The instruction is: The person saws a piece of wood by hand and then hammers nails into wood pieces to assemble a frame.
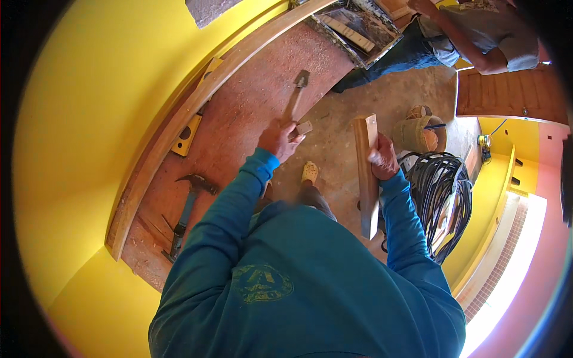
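My left hand (279, 143) is closed around a small wooden block (304, 127) whose end sticks out past the fingers. Just beyond that hand, a trowel-like tool (302, 79) with a flat dark blade and a pale handle lies over the reddish bench top (250, 89); I cannot tell whether its handle end touches my hand. On the right, a thick wooden board (366, 173) stands lengthwise before me, gripped at its right edge by my right hand (385, 157). A claw hammer (188, 212) with a dark handle rests on the bench near my left forearm.
A long wooden strip (179, 122) borders the bench by the yellow wall, with a yellow spirit level (187, 136) against it. Coiled black cable (444, 197) and a bucket (418, 134) stand at right. Another person (477, 36) is beside a worn wooden frame (358, 30) at the back.
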Demonstrator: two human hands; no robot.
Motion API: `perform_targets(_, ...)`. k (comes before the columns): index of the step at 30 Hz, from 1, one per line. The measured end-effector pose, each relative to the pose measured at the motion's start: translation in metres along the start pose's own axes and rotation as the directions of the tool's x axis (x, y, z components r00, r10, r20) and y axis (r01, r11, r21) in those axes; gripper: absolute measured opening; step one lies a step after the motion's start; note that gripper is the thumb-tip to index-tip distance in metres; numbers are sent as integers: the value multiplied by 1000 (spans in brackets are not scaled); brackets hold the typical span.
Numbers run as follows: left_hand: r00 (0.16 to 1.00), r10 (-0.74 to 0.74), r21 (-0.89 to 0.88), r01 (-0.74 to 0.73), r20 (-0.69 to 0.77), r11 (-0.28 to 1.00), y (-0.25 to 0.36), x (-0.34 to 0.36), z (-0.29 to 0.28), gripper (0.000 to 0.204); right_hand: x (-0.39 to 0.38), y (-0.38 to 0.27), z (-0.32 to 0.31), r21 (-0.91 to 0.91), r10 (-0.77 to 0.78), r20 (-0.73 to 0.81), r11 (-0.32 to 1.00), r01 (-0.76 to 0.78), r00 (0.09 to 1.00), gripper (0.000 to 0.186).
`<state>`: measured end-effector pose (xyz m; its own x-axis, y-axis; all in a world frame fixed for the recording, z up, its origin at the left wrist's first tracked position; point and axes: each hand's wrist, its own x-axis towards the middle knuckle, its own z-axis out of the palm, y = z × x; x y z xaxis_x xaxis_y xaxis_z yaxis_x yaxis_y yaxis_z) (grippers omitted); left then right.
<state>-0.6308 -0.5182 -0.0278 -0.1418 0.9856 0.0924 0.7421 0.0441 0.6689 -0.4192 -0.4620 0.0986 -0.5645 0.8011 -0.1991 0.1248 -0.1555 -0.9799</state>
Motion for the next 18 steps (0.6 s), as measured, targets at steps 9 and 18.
perform_targets(9, 973, -223, -739, 188, 52, 647, -32, -2, 33, 12, -4, 82, -7, 432, 227, -173, 892, -133, 958, 34)
perform_targets(18, 941, -331, -206, 338, 69, 918, 9, -13, 1, 23, -15, 139, -27, 749, 474, -95, 613, -251, 875, 42)
